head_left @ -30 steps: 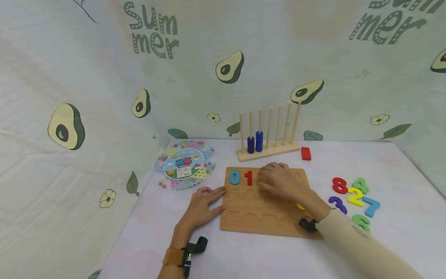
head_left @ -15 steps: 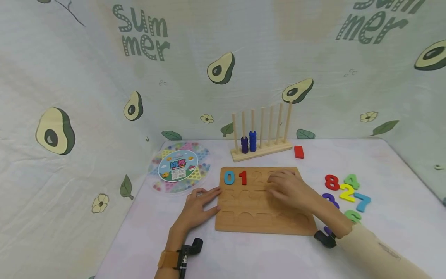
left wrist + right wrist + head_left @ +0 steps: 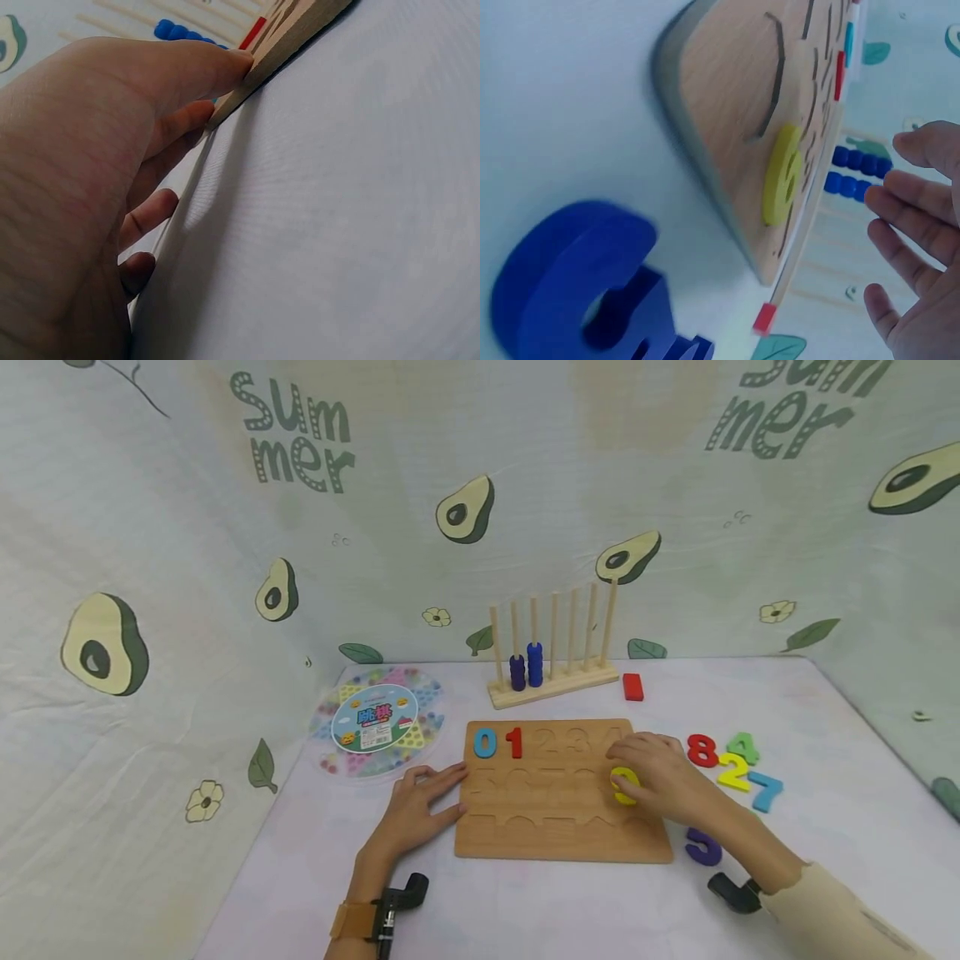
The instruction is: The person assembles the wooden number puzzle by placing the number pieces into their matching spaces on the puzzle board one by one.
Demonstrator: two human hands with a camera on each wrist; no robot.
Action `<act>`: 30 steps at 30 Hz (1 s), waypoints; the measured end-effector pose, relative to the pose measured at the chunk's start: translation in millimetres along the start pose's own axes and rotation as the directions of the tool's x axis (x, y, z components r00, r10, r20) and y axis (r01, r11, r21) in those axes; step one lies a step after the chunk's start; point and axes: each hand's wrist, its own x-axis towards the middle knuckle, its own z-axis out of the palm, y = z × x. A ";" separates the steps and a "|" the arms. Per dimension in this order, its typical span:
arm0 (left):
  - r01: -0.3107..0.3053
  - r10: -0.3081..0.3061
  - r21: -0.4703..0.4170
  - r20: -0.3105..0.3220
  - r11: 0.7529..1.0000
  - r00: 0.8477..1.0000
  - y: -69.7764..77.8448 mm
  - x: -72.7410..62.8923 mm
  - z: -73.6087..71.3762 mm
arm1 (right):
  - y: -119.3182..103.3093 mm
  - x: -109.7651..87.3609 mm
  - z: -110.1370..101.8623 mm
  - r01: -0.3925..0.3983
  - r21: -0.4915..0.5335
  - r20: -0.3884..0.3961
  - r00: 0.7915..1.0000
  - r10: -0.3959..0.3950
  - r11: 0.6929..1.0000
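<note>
A wooden number board (image 3: 555, 839) lies on the table, with a light blue 0 (image 3: 485, 743) and a red 1 (image 3: 513, 743) in its top row. My left hand (image 3: 423, 802) touches the board's left edge with thumb and fingertips. Over the board's right side, my right hand (image 3: 667, 781) hovers by a yellow number piece (image 3: 624, 787), partly covering it in the head view. The right wrist view shows that yellow piece (image 3: 782, 176) standing proud of the board, apart from the loosely spread fingers, which hold nothing.
Right of the board lie a red 8 (image 3: 702, 750), green 4 (image 3: 743, 747), yellow 2 (image 3: 733, 772), blue 7 (image 3: 766, 791) and a purple number (image 3: 703, 847). Behind stand a peg rack (image 3: 555, 682) with blue beads, a red block (image 3: 633, 687) and a round game package (image 3: 378, 718).
My right hand has moved rightward across the board from the top row to the yellow piece, uncovering outlined slots. The left hand stays at the edge. The whole head view has shifted slightly.
</note>
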 end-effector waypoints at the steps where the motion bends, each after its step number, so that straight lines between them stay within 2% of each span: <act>1: 0.001 -0.001 -0.002 0.002 1.000 1.000 -0.1 -0.1 -0.1 | 2.2 -2.6 -0.5 -0.006 0.000 -0.004 1.000 0.006 1.000; 5: 0.006 -0.006 -0.008 0.004 1.000 1.000 -0.1 -1.5 -1.0 | 10.9 -13.9 -3.3 -0.038 0.012 -0.021 0.999 0.039 0.999; 16: 0.023 -0.023 -0.002 0.002 1.000 1.000 -1.1 -2.8 0.3 | 40.3 -38.5 -12.3 -0.081 -0.034 -0.081 0.994 0.078 0.996; 24: 0.058 -0.058 -0.004 0.044 0.998 0.997 -2.4 -1.7 1.5 | 57.3 -53.3 -20.3 -0.162 -0.068 -0.055 0.986 0.158 0.985; 30: 0.047 -0.047 -0.005 0.033 0.999 0.998 -1.0 -0.7 1.3 | 70.7 -63.9 -27.9 -0.233 -0.049 -0.033 0.972 0.232 0.971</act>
